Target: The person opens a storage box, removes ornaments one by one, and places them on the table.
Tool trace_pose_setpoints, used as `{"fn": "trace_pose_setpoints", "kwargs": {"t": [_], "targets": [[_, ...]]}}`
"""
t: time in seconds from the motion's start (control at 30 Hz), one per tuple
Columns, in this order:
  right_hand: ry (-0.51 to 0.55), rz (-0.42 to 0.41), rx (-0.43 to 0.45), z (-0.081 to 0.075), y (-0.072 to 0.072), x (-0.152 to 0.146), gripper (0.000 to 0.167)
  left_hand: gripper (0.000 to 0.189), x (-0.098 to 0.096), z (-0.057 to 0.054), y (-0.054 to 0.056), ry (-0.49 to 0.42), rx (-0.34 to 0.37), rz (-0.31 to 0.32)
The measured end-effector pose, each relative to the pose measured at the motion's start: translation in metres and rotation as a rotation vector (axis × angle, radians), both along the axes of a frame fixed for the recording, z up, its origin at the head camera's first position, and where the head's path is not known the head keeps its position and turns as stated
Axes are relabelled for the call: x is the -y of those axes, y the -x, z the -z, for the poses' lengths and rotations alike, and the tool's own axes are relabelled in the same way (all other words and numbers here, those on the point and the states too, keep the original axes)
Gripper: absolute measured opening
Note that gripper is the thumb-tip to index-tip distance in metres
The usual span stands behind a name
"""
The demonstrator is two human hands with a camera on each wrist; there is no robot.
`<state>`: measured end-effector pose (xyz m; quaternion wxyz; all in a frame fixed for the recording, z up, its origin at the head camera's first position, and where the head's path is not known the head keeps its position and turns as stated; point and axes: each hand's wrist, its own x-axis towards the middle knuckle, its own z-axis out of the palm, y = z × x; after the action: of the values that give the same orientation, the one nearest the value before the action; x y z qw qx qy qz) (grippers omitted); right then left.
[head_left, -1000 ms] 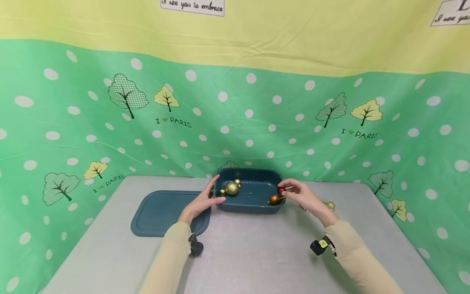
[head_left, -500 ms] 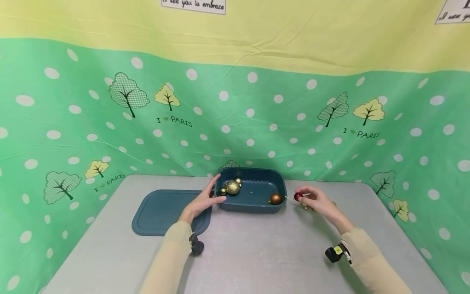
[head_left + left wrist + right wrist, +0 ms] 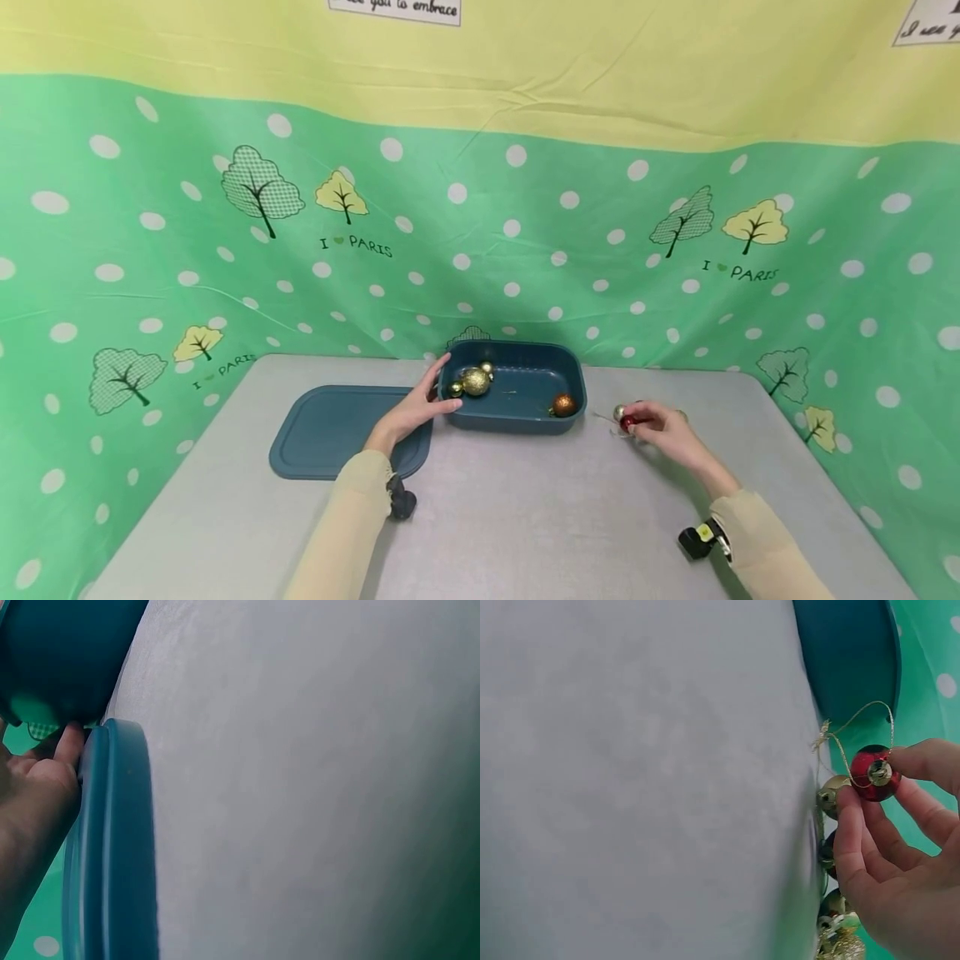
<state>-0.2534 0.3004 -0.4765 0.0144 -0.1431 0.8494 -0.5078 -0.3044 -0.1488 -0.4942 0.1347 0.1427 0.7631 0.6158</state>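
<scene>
Right hand pinched glossy red round bauble, right of dark-blue rectangular plastic-looking box, beside gold bauble | left hand, fingers straight, touched box's left end | light pinch, looped gold cord kept untangled, probably suited best | green dotted cloth read "I PARIS" around a heart; cut-off white card, "you to embrace"

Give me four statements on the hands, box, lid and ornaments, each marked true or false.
1. The right hand pinches a shiny red ball ornament. True.
2. The left hand touches the dark blue rectangular plastic box. True.
3. The flat dark blue plastic lid covers the box. False: it lies on the grey table, left of the box.
4. The glittery orange ball ornament lies outside the box. False: it lies inside, at the right end.
</scene>
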Motion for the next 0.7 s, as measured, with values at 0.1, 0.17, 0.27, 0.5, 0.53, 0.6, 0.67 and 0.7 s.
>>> {"fn": "trace_pose_setpoints", "kwargs": {"t": [0.1, 0.17, 0.27, 0.5, 0.53, 0.6, 0.67, 0.7], "targets": [[-0.026, 0.000, 0.005, 0.001, -0.003, 0.000, 0.026, 0.087, 0.000, 0.000, 0.000, 0.006, -0.003, 0.004], [-0.034, 0.004, 0.019, 0.001, -0.006, 0.001, 0.027, 0.087, 0.001, 0.000, 0.000, 0.008, -0.014, 0.009], [-0.051, 0.017, 0.028, -0.001, -0.010, 0.002, 0.027, 0.087, 0.001, 0.000, 0.000, 0.008, -0.020, 0.013], [-0.160, 0.080, -0.052, 0.001, -0.013, 0.001, 0.022, 0.088, 0.001, 0.000, 0.000, 0.003, -0.011, 0.012], [-0.167, 0.084, -0.061, 0.002, -0.013, 0.001, 0.022, 0.088, 0.001, 0.000, 0.000, 0.002, -0.009, 0.009], [-0.167, 0.081, -0.072, 0.004, -0.013, 0.000, 0.022, 0.088, 0.000, 0.000, 0.000, 0.001, -0.007, 0.006], [-0.167, 0.076, -0.079, 0.005, -0.013, -0.001, 0.022, 0.088, 0.000, 0.000, 0.000, 0.000, -0.005, 0.004], [-0.167, 0.078, -0.078, 0.006, -0.013, -0.001, 0.022, 0.088, 0.000, 0.000, 0.000, 0.000, -0.002, 0.004]]}}
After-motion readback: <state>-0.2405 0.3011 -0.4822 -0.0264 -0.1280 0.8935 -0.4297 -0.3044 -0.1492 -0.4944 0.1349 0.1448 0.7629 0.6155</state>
